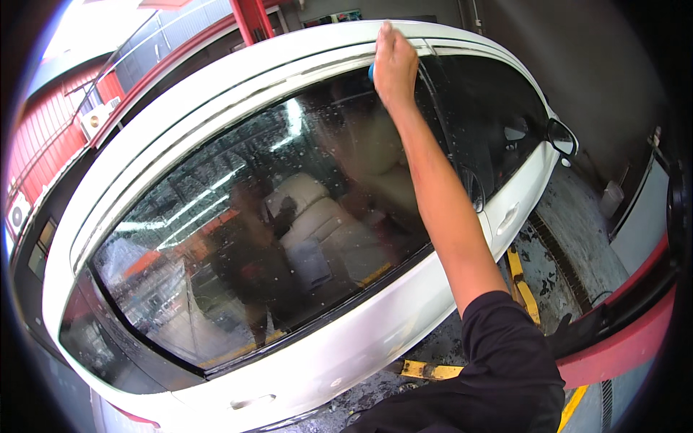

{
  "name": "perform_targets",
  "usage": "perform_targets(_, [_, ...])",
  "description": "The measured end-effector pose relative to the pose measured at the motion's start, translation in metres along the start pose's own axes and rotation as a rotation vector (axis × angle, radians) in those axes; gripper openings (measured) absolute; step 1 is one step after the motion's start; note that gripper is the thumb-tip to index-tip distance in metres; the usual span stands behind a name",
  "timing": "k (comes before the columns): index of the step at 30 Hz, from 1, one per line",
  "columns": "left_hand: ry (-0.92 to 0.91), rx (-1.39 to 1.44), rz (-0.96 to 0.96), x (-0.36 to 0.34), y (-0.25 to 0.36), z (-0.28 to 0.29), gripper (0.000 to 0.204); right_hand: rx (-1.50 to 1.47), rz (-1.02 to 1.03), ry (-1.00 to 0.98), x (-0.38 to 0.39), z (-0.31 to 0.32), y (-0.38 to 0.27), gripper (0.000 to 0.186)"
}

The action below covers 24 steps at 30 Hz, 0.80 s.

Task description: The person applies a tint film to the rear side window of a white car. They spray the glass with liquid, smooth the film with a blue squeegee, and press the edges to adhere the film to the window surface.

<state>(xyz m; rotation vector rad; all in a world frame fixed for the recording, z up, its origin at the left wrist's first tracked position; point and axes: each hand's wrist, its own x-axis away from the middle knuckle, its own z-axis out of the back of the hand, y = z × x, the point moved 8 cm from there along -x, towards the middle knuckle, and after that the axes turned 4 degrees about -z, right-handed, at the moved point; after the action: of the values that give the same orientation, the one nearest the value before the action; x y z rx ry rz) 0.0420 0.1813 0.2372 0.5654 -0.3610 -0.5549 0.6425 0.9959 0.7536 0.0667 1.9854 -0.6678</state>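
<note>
- White car (339,353), with rear side window (267,231): landmark for the entries below.
- Right hand (395,68): at the upper front corner of the rear side window; fingers drawn in together, seemingly around the blue item, full grip hidden.
- Blue item (371,73): thin edge only, beside the palm, at the top front of the rear side window; kind and contact with glass impossible to tell.
- Left hand: out of view; state of fingers impossible to tell.
- Glass condition: pale specks across upper and rear parts of the rear side window; reflections throughout.
- Progress, as judged: incomplete; specked stretches left, no stretch certainly finished.
- Front side window (498,108) and side mirror (561,137): forward of the rear side window.
- Door handle (254,401): below the rear side window.
</note>
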Motion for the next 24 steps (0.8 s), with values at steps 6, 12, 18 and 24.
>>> perform_targets(6, [-0.058,0.055,0.003,-0.025,-0.006,-0.052,0.047,0.190,-0.019,-0.183,0.037,-0.113,-0.076,0.048])
perform_targets(12, [-0.085,0.099,0.036,-0.036,-0.043,-0.065,0.047,0.313,-0.046,-0.081,0.022,-0.083,-0.066,0.045])
perform_targets(18, [-0.188,0.089,-0.005,-0.088,-0.054,-0.074,0.048,0.161,0.236,-0.175,0.117,-0.171,-0.185,0.039])
perform_targets(24, [-0.220,0.158,-0.009,-0.119,-0.081,-0.096,0.048,0.313,0.158,0.175,0.047,-0.082,-0.090,0.040])
